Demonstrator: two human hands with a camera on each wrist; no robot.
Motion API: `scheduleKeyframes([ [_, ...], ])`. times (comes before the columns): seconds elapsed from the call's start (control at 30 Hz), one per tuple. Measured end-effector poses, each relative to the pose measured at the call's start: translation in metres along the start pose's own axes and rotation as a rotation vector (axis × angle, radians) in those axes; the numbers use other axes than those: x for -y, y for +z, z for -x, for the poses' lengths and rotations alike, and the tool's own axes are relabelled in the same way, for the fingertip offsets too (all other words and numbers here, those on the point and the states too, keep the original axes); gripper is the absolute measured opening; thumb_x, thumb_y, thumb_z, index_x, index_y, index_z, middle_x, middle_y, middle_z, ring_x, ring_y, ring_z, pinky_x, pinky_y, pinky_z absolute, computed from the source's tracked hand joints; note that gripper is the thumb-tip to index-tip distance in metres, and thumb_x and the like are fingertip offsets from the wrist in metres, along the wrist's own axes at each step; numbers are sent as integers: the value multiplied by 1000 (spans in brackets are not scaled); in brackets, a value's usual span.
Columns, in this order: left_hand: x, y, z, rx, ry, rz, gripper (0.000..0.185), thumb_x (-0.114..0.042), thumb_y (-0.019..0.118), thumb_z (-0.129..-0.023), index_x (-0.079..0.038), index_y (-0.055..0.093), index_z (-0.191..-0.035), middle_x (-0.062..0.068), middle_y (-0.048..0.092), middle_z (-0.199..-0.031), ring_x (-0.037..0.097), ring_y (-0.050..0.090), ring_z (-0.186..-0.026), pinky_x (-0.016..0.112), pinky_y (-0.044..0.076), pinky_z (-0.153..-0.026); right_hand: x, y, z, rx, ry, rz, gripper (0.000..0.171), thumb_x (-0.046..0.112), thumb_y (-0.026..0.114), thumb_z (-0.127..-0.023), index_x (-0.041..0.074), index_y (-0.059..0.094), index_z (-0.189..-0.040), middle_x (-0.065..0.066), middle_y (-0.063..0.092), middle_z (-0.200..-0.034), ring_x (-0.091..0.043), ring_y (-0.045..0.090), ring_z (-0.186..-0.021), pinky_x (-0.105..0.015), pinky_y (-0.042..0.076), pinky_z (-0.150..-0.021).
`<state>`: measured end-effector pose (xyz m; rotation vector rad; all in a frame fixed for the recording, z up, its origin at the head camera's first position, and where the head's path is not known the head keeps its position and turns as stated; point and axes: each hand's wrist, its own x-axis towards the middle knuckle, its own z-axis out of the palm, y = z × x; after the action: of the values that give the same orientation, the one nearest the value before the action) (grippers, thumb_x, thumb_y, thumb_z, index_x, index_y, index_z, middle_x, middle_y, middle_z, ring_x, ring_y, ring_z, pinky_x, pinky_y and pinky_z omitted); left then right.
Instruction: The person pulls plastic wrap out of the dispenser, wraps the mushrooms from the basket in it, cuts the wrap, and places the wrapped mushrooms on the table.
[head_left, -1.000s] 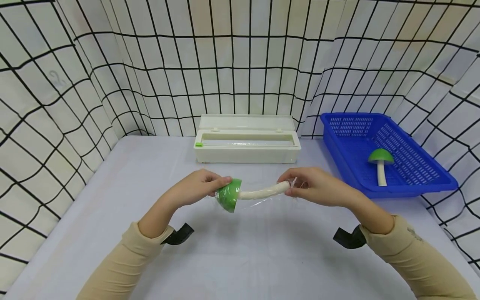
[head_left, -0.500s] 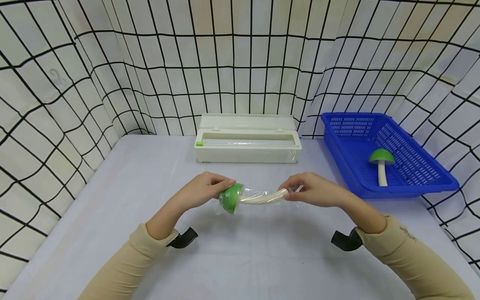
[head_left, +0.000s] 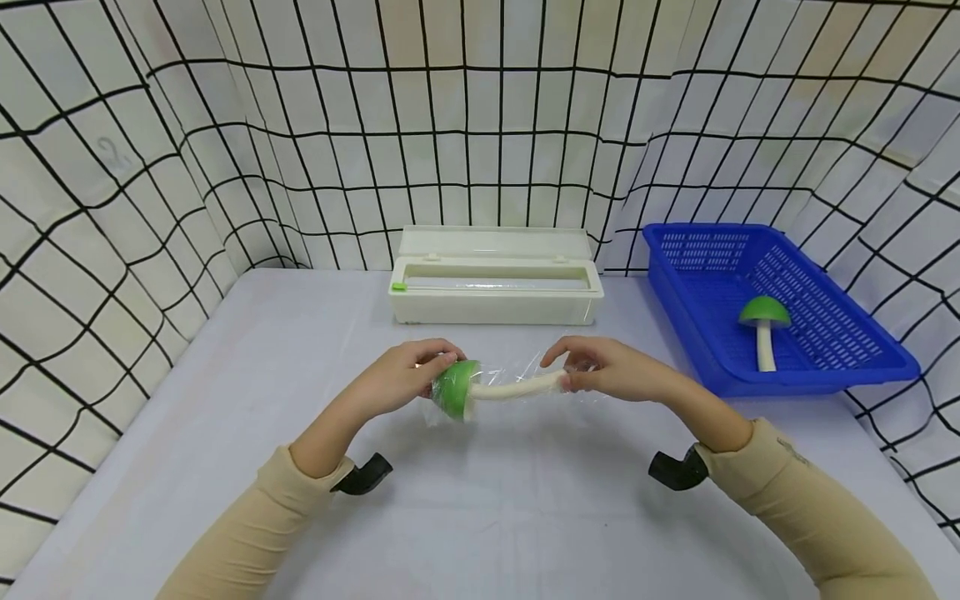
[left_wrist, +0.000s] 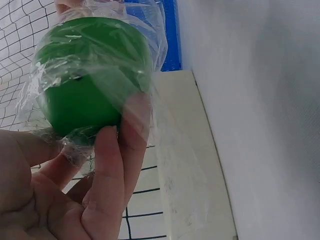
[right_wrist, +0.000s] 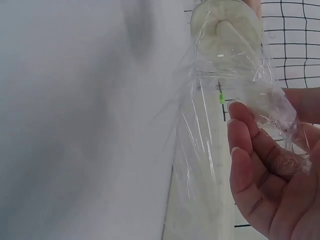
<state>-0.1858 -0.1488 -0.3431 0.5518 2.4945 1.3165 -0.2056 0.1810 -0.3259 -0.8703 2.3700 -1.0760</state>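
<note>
Held level above the table is a toy mushroom [head_left: 517, 389] with a green cap and a long white stem, loosely wrapped in cling film [right_wrist: 200, 145]. My left hand [head_left: 401, 379] grips the rounded top of the green cap [left_wrist: 95, 75] through the film, thumb and fingers bunched at its crown. At the other end, my right hand [head_left: 618, 371] pinches the stem tip and gathered film between thumb and fingers. In the right wrist view the cap's pale underside [right_wrist: 225, 35] shows through the film, and a loose sheet hangs beside the stem.
Behind the hands stands a white cling film dispenser [head_left: 495, 310], its lid raised and a roll inside. A blue basket [head_left: 813, 383] at the right contains another green-capped mushroom [head_left: 764, 312]. Black netting [head_left: 465, 133] over white walls encloses the white table [head_left: 480, 533].
The film around the stem went from smooth to tightly drawn and creased, then loosened and stands out above it. Right fingers have shifted their hold at the stem end and moved slightly left.
</note>
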Motion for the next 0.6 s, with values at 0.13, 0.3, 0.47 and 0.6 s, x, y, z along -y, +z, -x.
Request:
scheduleKeyframes([
  [0.13, 4, -2, -2, -4, -39, 31, 44, -33, 45, -111, 1, 69, -124, 13, 68, -115, 22, 68, -90, 39, 58, -85, -3, 0, -7, 7, 22, -45, 22, 11, 61, -101, 4, 65, -122, -12, 68, -92, -37, 60, -89, -40, 52, -75],
  [0.3, 7, -2, -3, 10, -82, -20, 53, -48, 57, -103, -6, 66, -135, 13, 65, -128, 22, 69, -92, 45, 53, -93, -8, 1, -13, 17, 40, -68, 23, 10, 58, -102, 2, 64, -122, -15, 69, -96, -33, 61, -90, -43, 52, -77],
  [0.47, 8, -1, -3, 20, -72, -46, 83, -38, 86, -83, -17, 47, -152, 21, 55, -142, 26, 68, -104, 47, 53, -91, -7, 0, -16, 14, 47, -79, 23, 11, 57, -102, 1, 63, -123, -19, 68, -96, -36, 62, -92, -46, 52, -80],
  [0.6, 11, 0, -3, 40, -50, -15, 89, -20, 93, -76, -20, 42, -149, 20, 57, -132, 23, 69, -91, 41, 53, -82, -9, 0, -20, 17, 54, -80, 24, 11, 56, -103, 1, 63, -123, -19, 68, -97, -32, 62, -92, -48, 52, -81],
])
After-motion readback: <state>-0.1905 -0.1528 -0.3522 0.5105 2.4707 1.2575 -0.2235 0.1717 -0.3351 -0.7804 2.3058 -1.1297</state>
